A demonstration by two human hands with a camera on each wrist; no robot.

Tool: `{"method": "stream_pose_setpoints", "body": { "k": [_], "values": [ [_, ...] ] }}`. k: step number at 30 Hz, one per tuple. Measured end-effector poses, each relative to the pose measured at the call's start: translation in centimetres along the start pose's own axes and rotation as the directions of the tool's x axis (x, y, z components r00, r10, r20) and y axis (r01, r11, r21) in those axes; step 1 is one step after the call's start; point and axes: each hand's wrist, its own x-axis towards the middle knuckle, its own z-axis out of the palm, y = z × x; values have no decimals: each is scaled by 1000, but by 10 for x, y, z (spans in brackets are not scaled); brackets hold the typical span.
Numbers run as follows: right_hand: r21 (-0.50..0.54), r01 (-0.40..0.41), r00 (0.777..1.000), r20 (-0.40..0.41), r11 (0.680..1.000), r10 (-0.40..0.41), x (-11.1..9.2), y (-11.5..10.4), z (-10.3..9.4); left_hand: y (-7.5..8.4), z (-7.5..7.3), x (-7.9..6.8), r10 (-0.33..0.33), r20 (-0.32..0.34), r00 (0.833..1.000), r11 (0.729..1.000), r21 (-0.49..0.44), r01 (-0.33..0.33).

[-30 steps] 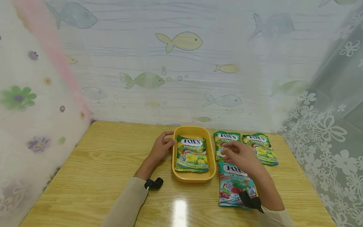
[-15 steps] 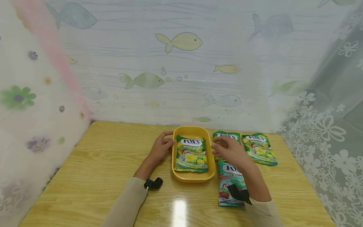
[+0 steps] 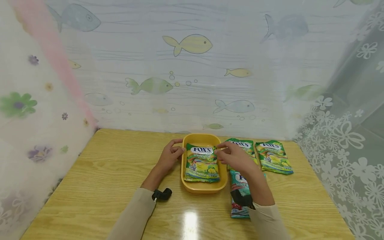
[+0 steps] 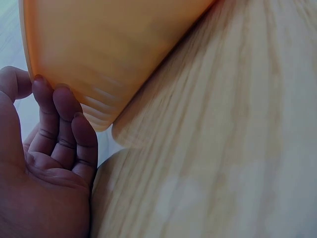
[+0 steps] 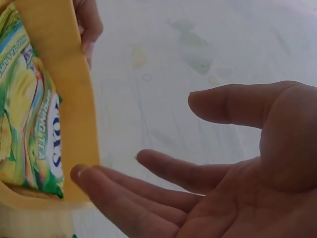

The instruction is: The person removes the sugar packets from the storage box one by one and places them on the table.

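A yellow plastic basket-like tray [image 3: 204, 190] stands on the wooden table, with a green FOX'S Spring Tea candy bag [image 3: 201, 165] lying face up in it. At the tray's left side my left hand [image 3: 168, 159] holds the rim; in the left wrist view its fingertips [image 4: 63, 96] lie against the outer wall and the thumb is at the edge. My right hand [image 3: 238, 160] reaches over the right rim, fingertips beside the bag's upper right corner. The right wrist view shows that hand with fingers spread and an unfilled palm [image 5: 233, 213].
Right of the tray lie two more green Spring Tea bags, one partly behind my right hand [image 3: 243, 144] and one farther right [image 3: 275, 158]. A teal Mint Blossom candy bag [image 3: 237, 210] lies nearer, partly under the right forearm. A fish-patterned curtain [image 3: 180, 106] backs the table.
My right hand has moved left, from above the candy bags on the right to the tray's right rim. The left hand, tray and bags keep their places.
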Motion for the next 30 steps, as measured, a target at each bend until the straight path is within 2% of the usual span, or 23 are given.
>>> {"method": "stream_pose_setpoints", "body": {
  "k": [6,16,22,30],
  "values": [
    [-38,-52,999,6,998,53,10,-1,9,0,-1,0,-3,3,1000,1000,0,3],
    [-186,-83,996,-7,979,84,26,-2,33,1,-1,0,5,10,1000,1000,3,-5],
    [-188,-148,989,-11,971,148,33,-9,45,1,-1,0,7,10,1000,1000,-10,-7],
    [-159,-173,985,-13,972,173,41,-8,52,3,0,-2,-1,23,1000,1000,3,1]
  ]
}}
